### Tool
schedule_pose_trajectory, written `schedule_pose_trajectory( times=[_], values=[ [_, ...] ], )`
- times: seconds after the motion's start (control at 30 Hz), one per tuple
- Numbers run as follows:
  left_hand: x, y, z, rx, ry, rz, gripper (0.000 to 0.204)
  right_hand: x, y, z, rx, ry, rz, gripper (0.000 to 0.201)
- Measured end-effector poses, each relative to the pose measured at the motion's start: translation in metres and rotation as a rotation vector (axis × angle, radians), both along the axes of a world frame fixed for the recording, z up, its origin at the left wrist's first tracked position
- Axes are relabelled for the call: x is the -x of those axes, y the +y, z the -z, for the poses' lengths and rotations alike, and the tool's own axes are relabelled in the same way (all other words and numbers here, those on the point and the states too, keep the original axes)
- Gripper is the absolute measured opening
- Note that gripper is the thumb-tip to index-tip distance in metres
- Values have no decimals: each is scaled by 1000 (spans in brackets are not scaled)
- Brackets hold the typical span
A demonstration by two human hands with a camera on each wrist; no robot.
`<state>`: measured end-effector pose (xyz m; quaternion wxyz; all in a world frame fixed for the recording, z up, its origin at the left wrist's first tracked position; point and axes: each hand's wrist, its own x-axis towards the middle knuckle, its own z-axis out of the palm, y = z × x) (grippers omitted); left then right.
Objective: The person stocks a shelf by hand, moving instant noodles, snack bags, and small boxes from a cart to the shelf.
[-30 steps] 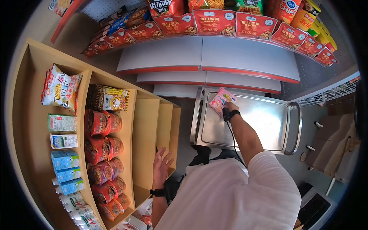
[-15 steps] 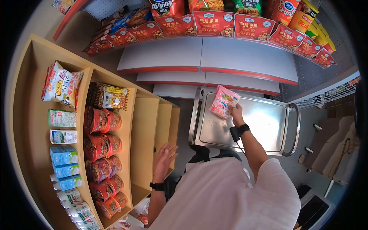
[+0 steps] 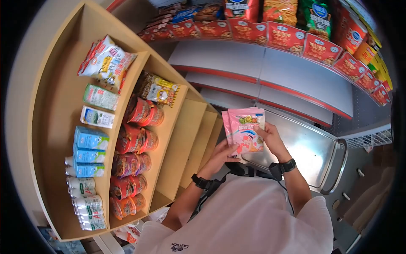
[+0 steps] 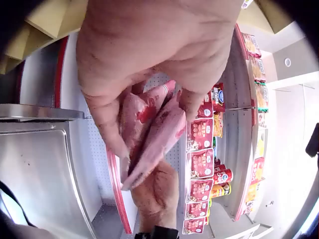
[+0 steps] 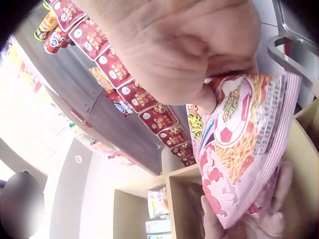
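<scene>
Two pink noodle snack bags [image 3: 250,134] are held together in front of the chest, one overlapping the other. My right hand [image 3: 274,137] grips them at the right side, its thumb over the front. At the lower left, my left hand [image 3: 220,155] holds them, with fingers across the front face. The left wrist view looks along the edges of both bags [image 4: 164,124], pinched between left thumb and fingers. A ball picture and printed noodles show on the front bag [image 5: 239,124] in the right wrist view.
A metal cart tray [image 3: 292,156] stands behind the bags to the right. On the left, a wooden shelf [image 3: 144,59] holds snack bags, milk cartons [image 3: 91,146], bottles and instant noodle cups [image 3: 135,139]. Red nut packs [image 3: 287,37] line the grey shelving ahead.
My right hand has lifted the pink bags from over the tray toward the chest. My left hand has come across from beside the wooden shelf and taken hold of them. The view has turned left.
</scene>
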<state>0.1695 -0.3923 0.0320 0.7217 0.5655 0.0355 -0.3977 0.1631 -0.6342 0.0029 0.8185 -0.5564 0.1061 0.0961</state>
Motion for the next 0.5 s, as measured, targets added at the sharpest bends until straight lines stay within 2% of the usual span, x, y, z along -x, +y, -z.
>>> schedule_pose_trajectory(
  times=[0.03, 0.13, 0.23, 0.33, 0.4, 0.5],
  values=[
    [2, 4, 3, -13, 5, 33, 43, 0, 7, -1, -10, -2, -20, 26],
    [10, 17, 18, 17, 48, -60, 41, 0, 21, -6, -10, 51, -41, 29],
    [14, 26, 16, 32, 57, -162, 41, -1, 33, -3, -148, 69, -64, 33],
    [20, 39, 20, 13, 14, -253, 40, -1, 43, -6, -148, 145, -185, 38],
    [22, 48, 22, 9, -8, -289, 41, -5, 51, -4, -95, 111, -353, 41],
    [23, 60, 19, 18, -49, -373, 42, -18, 68, -5, -77, 53, -394, 41]
  ],
)
